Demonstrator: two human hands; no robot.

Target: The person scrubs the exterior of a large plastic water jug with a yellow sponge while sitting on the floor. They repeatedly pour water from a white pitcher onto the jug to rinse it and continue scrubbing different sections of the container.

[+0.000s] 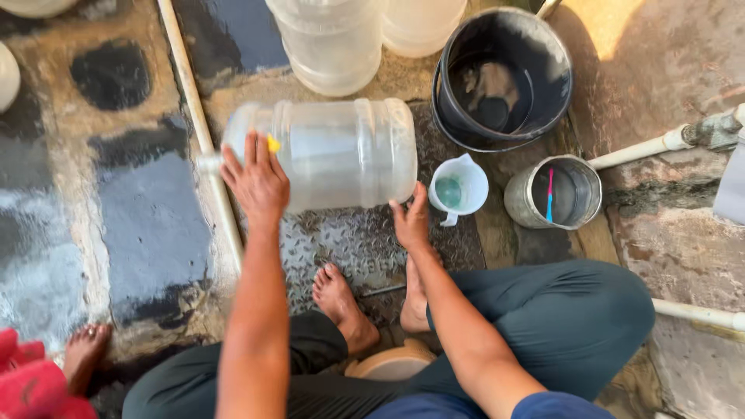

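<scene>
While the left hand (258, 180) is pressing spread fingers against the shoulder of the clear water jug (334, 153), the right hand (411, 221) is steadying its base, fingers apart. Jug is lying sideways on the metal plate (349, 240), seemingly mid-wash. Crowding it: white mug (459, 186), steel can (552, 192), black bucket (502, 74), more jugs (330, 43)

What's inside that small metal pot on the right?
The metal pot holds water and a thin pink-and-blue stick leaning inside; the stick's lower end is hard to make out.
</scene>
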